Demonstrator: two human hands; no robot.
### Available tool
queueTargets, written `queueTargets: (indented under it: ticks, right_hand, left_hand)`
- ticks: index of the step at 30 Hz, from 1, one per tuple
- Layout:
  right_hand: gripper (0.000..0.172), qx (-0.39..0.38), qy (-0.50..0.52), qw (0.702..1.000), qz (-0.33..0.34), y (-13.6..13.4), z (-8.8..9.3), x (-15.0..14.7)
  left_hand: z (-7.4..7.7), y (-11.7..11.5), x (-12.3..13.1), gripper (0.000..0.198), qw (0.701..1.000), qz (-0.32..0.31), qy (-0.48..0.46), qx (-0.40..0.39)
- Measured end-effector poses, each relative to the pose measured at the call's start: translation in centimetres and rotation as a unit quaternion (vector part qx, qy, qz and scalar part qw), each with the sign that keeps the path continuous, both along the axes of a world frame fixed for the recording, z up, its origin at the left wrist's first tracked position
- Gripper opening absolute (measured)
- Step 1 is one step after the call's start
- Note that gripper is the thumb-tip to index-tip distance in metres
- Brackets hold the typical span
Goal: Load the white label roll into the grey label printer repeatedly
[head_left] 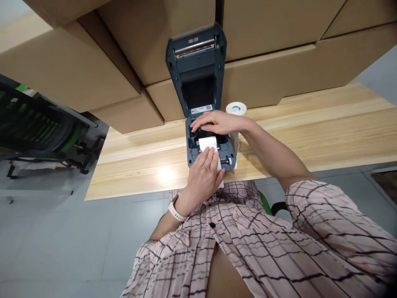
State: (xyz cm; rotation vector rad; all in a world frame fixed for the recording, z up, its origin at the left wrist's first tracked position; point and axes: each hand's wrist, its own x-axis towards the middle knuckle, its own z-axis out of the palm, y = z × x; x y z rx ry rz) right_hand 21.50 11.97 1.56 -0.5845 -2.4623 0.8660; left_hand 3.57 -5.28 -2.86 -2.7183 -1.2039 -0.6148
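A dark grey label printer (194,153) stands on the wooden table with its lid (197,66) raised. Inside its lower half, a strip of white paper (207,142) runs toward the front edge. My left hand (203,174), with a pale band on the wrist, lies on this strip, palm down with the fingers outstretched and close together. My right hand (217,122) reaches in from the right over the back of the printer's open bay, its fingers spread and nothing visible in them. Its fingertips are near the bay's left rim.
A white label roll (236,109) stands just right of the printer. Large cardboard boxes (257,78) line the back of the wooden table (139,161). A dark chair (37,124) is on the floor at the left.
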Motion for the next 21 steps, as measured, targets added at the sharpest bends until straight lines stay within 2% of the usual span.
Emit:
queueTargets:
  ticks: [3, 7, 14, 21]
  right_hand:
    - [0.041, -0.044, -0.009, 0.999, 0.001, 1.0, -0.4, 0.3]
    - [0.05, -0.066, -0.007, 0.998, -0.001, 1.2, -0.9, 0.6]
    - [0.066, -0.109, -0.02, 0.993, 0.029, 1.3, -0.6, 0.8]
    - [0.073, -0.112, -0.052, 0.99, 0.067, 2.5, -0.3, 1.2]
  left_hand:
    - [-0.2, -0.3, 0.2, 0.053, 1.0, 0.006, 0.005, -0.02]
    - [-0.5, -0.4, 0.0, 0.058, 1.0, -0.001, -0.009, -0.029]
    - [-0.8, -0.5, -0.5, 0.071, 0.999, -0.021, -0.029, -0.041]
    - [-0.1, -0.4, -0.8, 0.065, 0.999, -0.03, -0.02, -0.027]
